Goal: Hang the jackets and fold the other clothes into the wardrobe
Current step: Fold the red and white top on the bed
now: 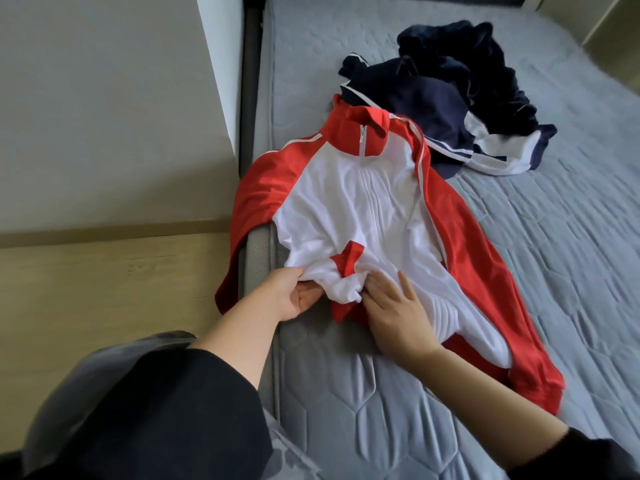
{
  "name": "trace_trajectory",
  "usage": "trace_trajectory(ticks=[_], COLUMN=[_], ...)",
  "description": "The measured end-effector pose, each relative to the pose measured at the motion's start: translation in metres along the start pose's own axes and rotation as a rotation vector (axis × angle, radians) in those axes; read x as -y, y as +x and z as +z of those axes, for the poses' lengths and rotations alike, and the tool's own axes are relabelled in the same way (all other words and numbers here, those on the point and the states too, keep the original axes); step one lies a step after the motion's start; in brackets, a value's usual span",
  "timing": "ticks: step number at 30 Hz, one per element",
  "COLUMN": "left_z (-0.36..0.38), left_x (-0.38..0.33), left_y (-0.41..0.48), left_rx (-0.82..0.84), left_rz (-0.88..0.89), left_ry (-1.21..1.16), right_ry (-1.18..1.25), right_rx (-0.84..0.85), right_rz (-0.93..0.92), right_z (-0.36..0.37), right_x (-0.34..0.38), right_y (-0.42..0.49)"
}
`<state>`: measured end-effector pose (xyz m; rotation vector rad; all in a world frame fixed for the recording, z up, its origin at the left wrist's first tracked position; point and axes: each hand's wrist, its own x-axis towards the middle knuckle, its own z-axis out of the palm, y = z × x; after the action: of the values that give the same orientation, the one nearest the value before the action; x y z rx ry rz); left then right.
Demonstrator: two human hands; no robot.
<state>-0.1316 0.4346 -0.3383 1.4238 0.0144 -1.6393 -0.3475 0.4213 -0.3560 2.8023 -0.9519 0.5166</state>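
Lying at the left edge of the mattress [519,271], the red-and-white jacket [346,202] is not yet hung; the left hand [291,296] pinches its bunched hem, the right hand [398,313] presses flat-fingered beside it (navy clothes [433,109] heaped beyond, unfolded).

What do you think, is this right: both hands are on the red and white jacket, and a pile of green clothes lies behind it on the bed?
Not quite. The head view shows the pile is dark navy, not green. The left hand and right hand are on the red and white jacket on the bed.
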Motion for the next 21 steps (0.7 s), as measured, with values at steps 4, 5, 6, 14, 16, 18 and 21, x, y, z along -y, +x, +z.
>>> trace_trajectory(ticks=[4,5,6,14,16,18,21], left_z=[0.004,0.005,0.006,0.002,-0.005,-0.01,-0.016], left_x=[-0.002,-0.003,-0.005,-0.013,-0.017,-0.016,-0.01], left_y=[0.0,0.0,-0.001,0.002,0.007,0.007,0.009], left_rx=[0.001,0.001,0.0,-0.294,-0.348,-0.287,-0.229], left_rz=[-0.058,-0.063,-0.067,0.149,0.168,0.095,0.037], left_ry=[-0.069,-0.063,-0.056,0.352,0.368,0.303,0.386], right_ry=[-0.073,-0.102,-0.121,0.527,0.777,0.829,0.987], right_rx=[0.255,0.278,0.272,0.411,0.575,0.923,1.313], right_rz=[-0.015,0.016,0.05,0.364,0.438,0.232,0.027], right_z=[0.009,0.01,0.011,-0.02,-0.034,-0.046,-0.044], right_x=[0.003,0.002,0.002,-0.008,-0.011,-0.009,-0.002], right_y=[-0.012,-0.012,-0.01,0.03,0.041,0.048,0.045])
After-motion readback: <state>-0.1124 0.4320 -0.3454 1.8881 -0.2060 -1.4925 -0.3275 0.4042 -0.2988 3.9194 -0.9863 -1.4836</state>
